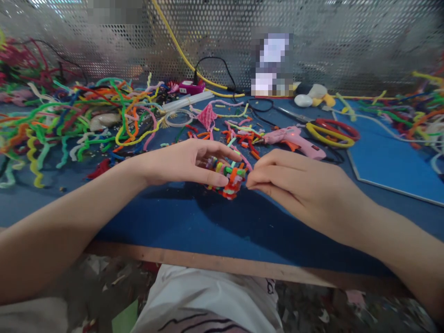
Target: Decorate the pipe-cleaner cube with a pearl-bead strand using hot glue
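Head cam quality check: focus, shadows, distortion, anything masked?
Head view: the hands, left and right, and the pipe-cleaner bundle between them are fairly sharp; the frame edges smear, with wide-angle bending at the pipe-cleaner pile and mesh wall. Soft shadows fall on the blue mat under the hands. Two pixelated patches sit on the wall. The glue gun shows a small red light.

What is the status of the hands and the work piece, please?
Left hand grips multicolour pipe-cleaner bundle. Right hand pinches its edge. Pink glue gun and loose pipe cleaners lie behind, apart.
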Tool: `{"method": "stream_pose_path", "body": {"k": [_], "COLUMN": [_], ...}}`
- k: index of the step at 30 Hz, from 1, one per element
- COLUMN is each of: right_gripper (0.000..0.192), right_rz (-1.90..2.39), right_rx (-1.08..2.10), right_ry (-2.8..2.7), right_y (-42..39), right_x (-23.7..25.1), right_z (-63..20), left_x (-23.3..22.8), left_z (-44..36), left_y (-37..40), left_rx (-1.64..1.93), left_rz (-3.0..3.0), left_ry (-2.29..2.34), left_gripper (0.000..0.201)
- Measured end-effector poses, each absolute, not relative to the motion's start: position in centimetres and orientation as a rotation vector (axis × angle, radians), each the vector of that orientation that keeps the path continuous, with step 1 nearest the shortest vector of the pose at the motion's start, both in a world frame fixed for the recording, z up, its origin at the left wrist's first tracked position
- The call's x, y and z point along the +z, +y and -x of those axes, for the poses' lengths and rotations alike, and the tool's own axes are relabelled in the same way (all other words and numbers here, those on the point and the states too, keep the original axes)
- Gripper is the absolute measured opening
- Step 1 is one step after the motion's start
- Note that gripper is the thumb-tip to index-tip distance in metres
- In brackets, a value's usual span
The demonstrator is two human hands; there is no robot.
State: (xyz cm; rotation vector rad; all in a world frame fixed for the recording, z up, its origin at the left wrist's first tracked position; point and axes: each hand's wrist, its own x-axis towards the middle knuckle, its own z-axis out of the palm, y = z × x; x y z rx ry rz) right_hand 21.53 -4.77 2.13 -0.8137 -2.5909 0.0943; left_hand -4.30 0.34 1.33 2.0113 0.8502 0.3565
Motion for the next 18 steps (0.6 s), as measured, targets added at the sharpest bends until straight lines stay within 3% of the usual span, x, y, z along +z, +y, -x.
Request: {"method": "stream_pose_path", "body": {"k": [18], "right_gripper": [0.020], "right_rz": [0.805], "right_rx": [-0.053], "right_ry": [-2.544], "right_y": [-5.17], "right_x": [2.19], "right_z": [-21.47], "left_x": [1.73], "left_z": [3.81], "left_y": [-0.20], "left_rx": [0.286], "left_rz": [-1.951], "left_ry": [0.806], "left_gripper": [0.053]}}
